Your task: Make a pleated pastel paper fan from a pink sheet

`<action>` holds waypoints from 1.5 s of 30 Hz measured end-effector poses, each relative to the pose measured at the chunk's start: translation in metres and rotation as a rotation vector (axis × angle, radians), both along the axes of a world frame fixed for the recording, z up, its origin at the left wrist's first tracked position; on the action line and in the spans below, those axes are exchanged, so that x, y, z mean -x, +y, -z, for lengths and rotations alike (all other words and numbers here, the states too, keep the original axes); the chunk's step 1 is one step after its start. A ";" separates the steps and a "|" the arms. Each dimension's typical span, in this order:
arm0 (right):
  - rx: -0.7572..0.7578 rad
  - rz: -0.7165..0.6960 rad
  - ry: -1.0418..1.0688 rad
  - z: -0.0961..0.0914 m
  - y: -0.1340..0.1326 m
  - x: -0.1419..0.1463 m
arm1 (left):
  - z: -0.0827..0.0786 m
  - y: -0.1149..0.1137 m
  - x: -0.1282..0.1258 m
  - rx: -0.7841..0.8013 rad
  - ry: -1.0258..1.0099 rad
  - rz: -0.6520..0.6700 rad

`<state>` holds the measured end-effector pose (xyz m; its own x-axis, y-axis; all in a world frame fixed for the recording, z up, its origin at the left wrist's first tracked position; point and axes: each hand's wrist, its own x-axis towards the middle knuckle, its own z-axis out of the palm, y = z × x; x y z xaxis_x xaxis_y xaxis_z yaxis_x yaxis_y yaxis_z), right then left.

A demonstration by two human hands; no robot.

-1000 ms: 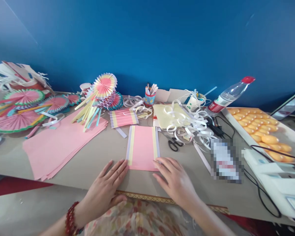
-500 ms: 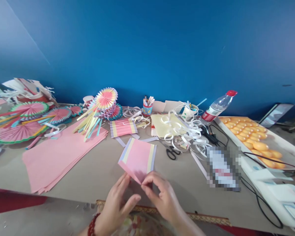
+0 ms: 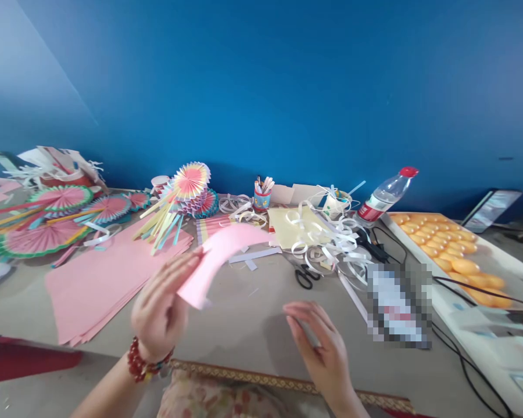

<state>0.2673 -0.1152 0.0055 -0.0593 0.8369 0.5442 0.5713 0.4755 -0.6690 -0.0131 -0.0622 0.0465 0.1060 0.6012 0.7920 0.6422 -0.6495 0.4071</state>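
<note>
My left hand (image 3: 161,305) is raised over the table and grips a pink paper sheet (image 3: 220,255) by its near end; the sheet curves up and away to the right, blurred by motion. My right hand (image 3: 320,342) hovers low over the table's front edge, fingers loosely spread, holding nothing. A stack of pink paper sheets (image 3: 104,278) lies to the left. Loose paper strips (image 3: 255,255) lie on the table behind the lifted sheet.
Folded paper fans (image 3: 47,220) and a fan with streamers (image 3: 187,183) fill the back left. Scissors (image 3: 305,274), curled white strips (image 3: 326,232), a pen cup (image 3: 261,197), a water bottle (image 3: 386,194) and a tray of orange pieces (image 3: 444,244) sit to the right, with cables.
The pink sheet lay flat under both hands, then both picked up its near edge. Now the left hand alone swings it up and leftward; the right hand has let go.
</note>
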 end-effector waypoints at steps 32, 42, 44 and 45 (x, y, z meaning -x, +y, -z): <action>-0.070 -0.191 -0.381 -0.008 0.024 -0.023 | 0.039 0.002 -0.042 -0.039 0.715 0.337; -0.205 -0.315 -0.719 0.008 0.019 -0.003 | 0.059 -0.003 -0.037 0.003 0.708 0.362; -0.191 -0.326 -0.733 0.011 0.018 -0.007 | 0.061 -0.005 -0.030 0.020 0.716 0.345; -0.180 -0.325 -0.733 0.011 0.018 -0.008 | 0.062 -0.006 -0.026 0.034 0.722 0.338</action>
